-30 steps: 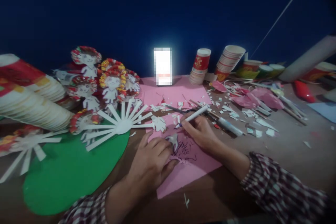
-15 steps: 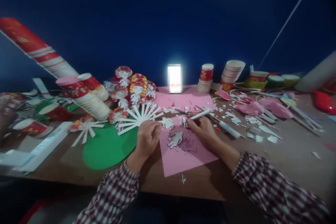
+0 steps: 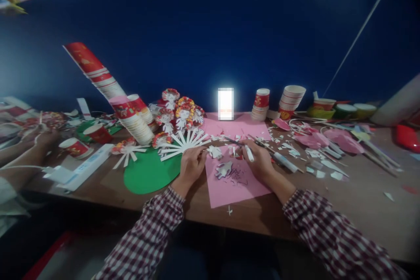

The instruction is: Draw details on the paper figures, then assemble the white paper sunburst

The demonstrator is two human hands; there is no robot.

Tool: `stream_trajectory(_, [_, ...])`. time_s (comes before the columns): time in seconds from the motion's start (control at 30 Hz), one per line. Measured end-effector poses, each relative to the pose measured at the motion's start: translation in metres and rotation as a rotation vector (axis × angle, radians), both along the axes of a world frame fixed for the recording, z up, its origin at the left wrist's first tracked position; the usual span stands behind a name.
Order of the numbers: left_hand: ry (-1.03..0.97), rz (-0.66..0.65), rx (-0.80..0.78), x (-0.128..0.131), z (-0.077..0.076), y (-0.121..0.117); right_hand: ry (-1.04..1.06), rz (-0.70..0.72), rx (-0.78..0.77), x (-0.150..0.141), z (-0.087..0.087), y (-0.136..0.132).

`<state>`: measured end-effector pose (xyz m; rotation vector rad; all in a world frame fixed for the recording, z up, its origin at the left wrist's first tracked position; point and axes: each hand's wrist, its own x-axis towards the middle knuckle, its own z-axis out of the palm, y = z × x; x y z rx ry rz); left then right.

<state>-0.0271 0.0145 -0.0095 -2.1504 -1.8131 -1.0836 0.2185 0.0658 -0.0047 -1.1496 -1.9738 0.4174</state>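
Observation:
My left hand (image 3: 193, 166) is closed, its fingertips pinching the edge of a small white paper cutout (image 3: 215, 152). In my right hand (image 3: 259, 159) is a white-barrelled marker (image 3: 250, 153), gripped between the fingers; whether its tip is capped I cannot tell. A dark slim tool (image 3: 232, 141) shows just beyond the fingers, too small to name. Below the hands lies a pink sheet (image 3: 218, 194) with dark scribbles and another pale paper figure (image 3: 225, 169) on it. Touching distance from my left hand, a white paper fan of strips (image 3: 183, 145) overlaps a green paper oval (image 3: 144, 178).
Stacked red paper cups (image 3: 134, 118) lean at left beside decorated paper dolls (image 3: 183, 116). A power strip (image 3: 88, 168) lies nearer. At far left another person's hands (image 3: 44, 140) work. Paper scraps (image 3: 315, 170) and pink pieces (image 3: 310, 138) cover the right. A bright phone-like screen (image 3: 225, 104) stands behind.
The view has swung left, bringing another person's arms into sight. In my right hand the marker has turned from pointing up and right to lying down between the fingers. My left hand keeps its pinch.

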Motion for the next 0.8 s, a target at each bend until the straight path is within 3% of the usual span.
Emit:
stream_trajectory(0.23, [0.099, -0.058, -0.038, 0.001, -0.005, 0.001, -0.172, -0.106, 0.132, 0.005, -0.002, 0.005])
stream_trajectory(0.43, [0.177, -0.104, -0.114, 0.002, -0.002, 0.003, -0.195, -0.173, 0.141, 0.005, -0.002, 0.000])
stream_trajectory(0.8, [0.220, -0.055, -0.170, 0.003, -0.001, 0.003, 0.000, -0.114, 0.030, 0.000, -0.020, -0.001])
